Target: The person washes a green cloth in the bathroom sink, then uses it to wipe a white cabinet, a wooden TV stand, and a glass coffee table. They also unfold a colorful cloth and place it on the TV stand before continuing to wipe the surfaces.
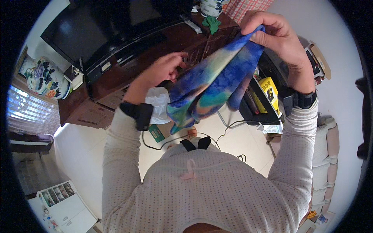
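Note:
A silky multicoloured cloth (218,78), mostly blue with green, cream and brown patches, hangs in loose folds in front of me. My right hand (274,36) pinches one corner of it between thumb and fingers, high at the upper right. To the left of the cloth, my left hand (164,68) is raised with bent fingers, slightly blurred. Nothing shows in that hand, and a gap seems to separate it from the fabric. Below it, a white plastic bag (157,104) is partly covered by the cloth's lower left edge.
A dark wooden cabinet (84,112) bears a large television (116,32) and a painted vase (46,77). Green cloth (211,24) lies near another vase (211,8). A yellow package (269,93) stands at the right. Black cable (230,125) runs across above the floor; a sofa (323,157) lies far right.

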Demonstrator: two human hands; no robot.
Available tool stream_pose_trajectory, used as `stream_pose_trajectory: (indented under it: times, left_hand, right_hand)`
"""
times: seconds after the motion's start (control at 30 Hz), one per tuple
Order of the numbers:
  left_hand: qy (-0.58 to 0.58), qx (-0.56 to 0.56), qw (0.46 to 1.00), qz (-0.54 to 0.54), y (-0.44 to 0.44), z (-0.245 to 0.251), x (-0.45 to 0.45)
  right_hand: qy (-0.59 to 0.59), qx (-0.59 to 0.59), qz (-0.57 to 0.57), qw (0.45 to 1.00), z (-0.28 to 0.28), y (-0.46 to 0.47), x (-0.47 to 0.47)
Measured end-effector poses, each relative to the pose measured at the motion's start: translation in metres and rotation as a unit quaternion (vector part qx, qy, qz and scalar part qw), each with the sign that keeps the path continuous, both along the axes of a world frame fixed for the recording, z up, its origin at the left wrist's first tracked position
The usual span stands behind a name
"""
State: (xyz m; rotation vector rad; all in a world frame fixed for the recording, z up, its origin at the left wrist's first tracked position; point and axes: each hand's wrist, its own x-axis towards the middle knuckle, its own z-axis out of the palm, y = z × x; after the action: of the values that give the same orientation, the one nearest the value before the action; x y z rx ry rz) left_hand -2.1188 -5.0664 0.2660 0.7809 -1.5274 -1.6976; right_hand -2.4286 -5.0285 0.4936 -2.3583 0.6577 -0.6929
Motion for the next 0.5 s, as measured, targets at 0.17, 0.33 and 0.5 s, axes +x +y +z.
stream_pose_trajectory:
  times: [0.17, 0.33, 0.5]
  left_hand:
    - [-0.291, -0.093, 0.943, -0.133, 0.005, -0.089, -0.056]
    - [-0.193, -0.080, 0.965, -0.158, 0.017, -0.125, -0.061]
    - [-0.022, -0.020, 0.991, -0.128, 0.049, -0.134, -0.117]
  right_hand:
    - [0.007, 0.014, 0.094, 0.995, 0.012, 0.014, 0.005]
    - [-0.050, 0.052, 0.065, 0.995, 0.016, 0.030, -0.012]
    - [-0.064, 0.040, 0.094, 0.993, 0.008, 0.030, -0.010]
